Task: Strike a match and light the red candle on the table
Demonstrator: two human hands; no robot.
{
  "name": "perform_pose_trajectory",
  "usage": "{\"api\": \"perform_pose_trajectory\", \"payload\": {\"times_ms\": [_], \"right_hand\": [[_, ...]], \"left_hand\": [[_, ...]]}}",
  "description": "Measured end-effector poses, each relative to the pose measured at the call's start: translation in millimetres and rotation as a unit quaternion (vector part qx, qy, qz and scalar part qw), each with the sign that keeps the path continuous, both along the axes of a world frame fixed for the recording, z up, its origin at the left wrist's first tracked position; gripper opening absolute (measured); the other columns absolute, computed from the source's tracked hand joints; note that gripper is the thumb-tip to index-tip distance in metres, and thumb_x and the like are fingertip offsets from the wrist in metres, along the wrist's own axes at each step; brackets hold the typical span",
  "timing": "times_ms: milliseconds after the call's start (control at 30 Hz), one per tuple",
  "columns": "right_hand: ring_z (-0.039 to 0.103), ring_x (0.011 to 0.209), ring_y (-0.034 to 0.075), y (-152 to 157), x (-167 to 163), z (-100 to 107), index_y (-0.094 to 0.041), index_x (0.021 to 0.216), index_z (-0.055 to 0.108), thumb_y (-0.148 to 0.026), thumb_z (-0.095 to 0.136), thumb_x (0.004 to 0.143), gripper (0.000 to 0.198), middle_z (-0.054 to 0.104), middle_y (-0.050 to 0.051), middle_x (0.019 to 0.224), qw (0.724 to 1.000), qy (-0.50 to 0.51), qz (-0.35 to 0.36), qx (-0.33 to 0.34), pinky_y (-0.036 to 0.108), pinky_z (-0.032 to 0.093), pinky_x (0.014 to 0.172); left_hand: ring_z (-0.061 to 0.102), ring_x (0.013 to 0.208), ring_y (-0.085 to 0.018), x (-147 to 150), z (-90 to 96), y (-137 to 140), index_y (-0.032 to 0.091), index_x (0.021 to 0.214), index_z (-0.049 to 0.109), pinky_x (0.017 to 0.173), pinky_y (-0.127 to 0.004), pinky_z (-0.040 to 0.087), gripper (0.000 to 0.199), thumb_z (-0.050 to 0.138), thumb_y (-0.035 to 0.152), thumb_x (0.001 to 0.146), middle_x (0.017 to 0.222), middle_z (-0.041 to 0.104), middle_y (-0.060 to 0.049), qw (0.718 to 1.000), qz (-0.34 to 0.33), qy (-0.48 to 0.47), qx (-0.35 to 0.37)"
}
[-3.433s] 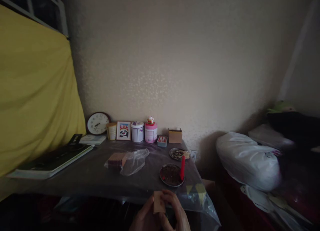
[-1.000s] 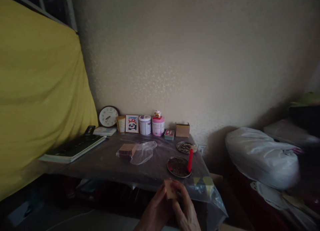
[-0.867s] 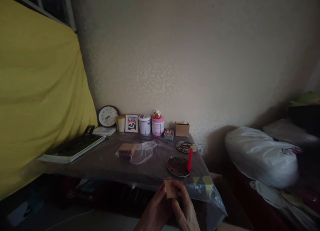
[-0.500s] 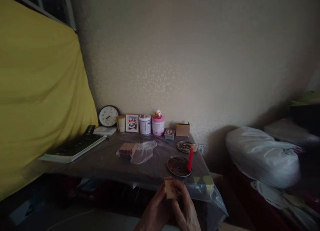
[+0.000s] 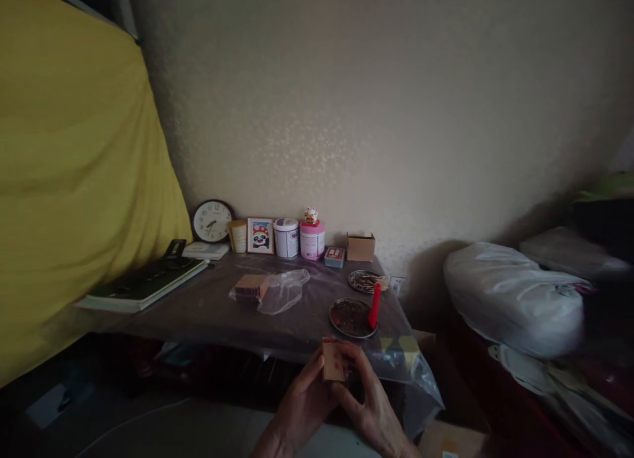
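Note:
A small brown matchbox [image 5: 333, 361] is held up between both hands just off the table's front edge. My left hand [image 5: 308, 392] closes on its left side, with the thumb against the edge. The fingers of my right hand [image 5: 364, 395] wrap its right side and bottom. Beyond the hands, a red candle [image 5: 375, 306] stands, leaning slightly, at the right side of a round metal plate [image 5: 341, 329]. Behind that lies a second metal plate [image 5: 352, 286] with several matchsticks [image 5: 369, 281] on it.
A stack of similar small boxes [image 5: 250, 288] lies by crumpled clear plastic [image 5: 284, 293] on the covered table [image 5: 198, 319]. Along the wall stand a clock [image 5: 212, 221], picture frame [image 5: 260, 235], two tins [image 5: 286, 239], card box [image 5: 334, 257] and open carton [image 5: 360, 248]. A white bag [image 5: 515, 299] bulges at right.
The view has tipped down a little, so the table things sit higher. Both hands still hold the matchbox, and the right hand's fingers have shifted around it.

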State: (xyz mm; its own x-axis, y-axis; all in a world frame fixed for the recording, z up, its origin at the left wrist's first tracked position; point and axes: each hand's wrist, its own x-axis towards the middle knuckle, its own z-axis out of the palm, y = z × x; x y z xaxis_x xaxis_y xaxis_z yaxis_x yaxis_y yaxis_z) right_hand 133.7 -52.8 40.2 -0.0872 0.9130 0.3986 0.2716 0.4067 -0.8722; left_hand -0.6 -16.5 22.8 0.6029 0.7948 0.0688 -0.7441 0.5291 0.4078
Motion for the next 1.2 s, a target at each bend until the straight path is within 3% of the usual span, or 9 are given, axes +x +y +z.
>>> {"api": "perform_pose_trajectory", "payload": {"times_ms": [100, 233, 333, 467, 800, 1200], "right_hand": [[0.055, 0.108, 0.020, 3, 10, 10, -0.023, 0.114, 0.051, -0.033, 0.058, 0.082, 0.035, 0.060, 0.005, 0.115, 0.992, 0.091, 0.035, -0.079, 0.033, 0.043, 0.094], [0.060, 0.086, 0.017, 10, 19, 4, -0.019, 0.089, 0.060, -0.041, 0.059, 0.080, 0.024, 0.064, 0.002, 0.087, 0.981, 0.149, -0.048, -0.113, 0.026, 0.046, 0.078], [0.055, 0.063, 0.011, 14, 21, -4, -0.018, 0.080, 0.059, -0.045, 0.060, 0.078, 0.028, 0.059, -0.002, 0.068, 0.970, 0.188, -0.050, -0.145, 0.022, 0.044, 0.060], [0.048, 0.052, 0.008, 15, 23, -10, -0.018, 0.072, 0.057, -0.047, 0.063, 0.074, 0.030, 0.055, -0.005, 0.062, 0.964, 0.207, -0.057, -0.158, 0.019, 0.039, 0.051], [0.049, 0.059, 0.009, 16, 29, -11, -0.016, 0.072, 0.058, -0.045, 0.061, 0.076, 0.030, 0.055, -0.003, 0.064, 0.974, 0.162, -0.081, -0.135, 0.020, 0.040, 0.057], [0.060, 0.076, 0.015, 7, 32, 2, -0.019, 0.088, 0.066, -0.037, 0.051, 0.086, 0.023, 0.067, 0.002, 0.081, 0.994, -0.028, -0.083, -0.063, 0.023, 0.043, 0.071]], "left_hand": [[0.064, 0.081, -0.016, -4, -5.1, 4, 0.013, 0.108, 0.060, 0.073, -0.028, 0.047, 0.028, 0.046, 0.027, 0.087, 0.091, 0.070, -0.009, 0.998, -0.019, 0.036, -0.038], [0.065, 0.070, -0.015, -3, -10.4, 5, 0.013, 0.106, 0.059, 0.063, -0.028, 0.049, 0.030, 0.046, 0.032, 0.087, 0.085, 0.070, -0.010, 0.995, -0.050, 0.082, -0.040], [0.064, 0.067, -0.015, 0, -10.9, 2, 0.015, 0.112, 0.056, 0.059, -0.026, 0.048, 0.033, 0.044, 0.033, 0.087, 0.086, 0.070, -0.010, 0.992, -0.063, 0.105, -0.023], [0.064, 0.067, -0.015, 2, -11.7, -3, 0.016, 0.115, 0.054, 0.058, -0.025, 0.047, 0.034, 0.045, 0.032, 0.087, 0.086, 0.069, -0.010, 0.989, -0.083, 0.125, -0.015], [0.064, 0.065, -0.016, 0, -13.7, -3, 0.016, 0.118, 0.050, 0.057, -0.026, 0.046, 0.035, 0.044, 0.031, 0.087, 0.083, 0.069, -0.011, 0.986, -0.101, 0.132, -0.023], [0.062, 0.063, -0.016, -4, -9.1, 0, 0.014, 0.116, 0.050, 0.055, -0.026, 0.043, 0.036, 0.046, 0.029, 0.084, 0.081, 0.068, -0.012, 0.984, -0.089, 0.148, -0.042]]}}
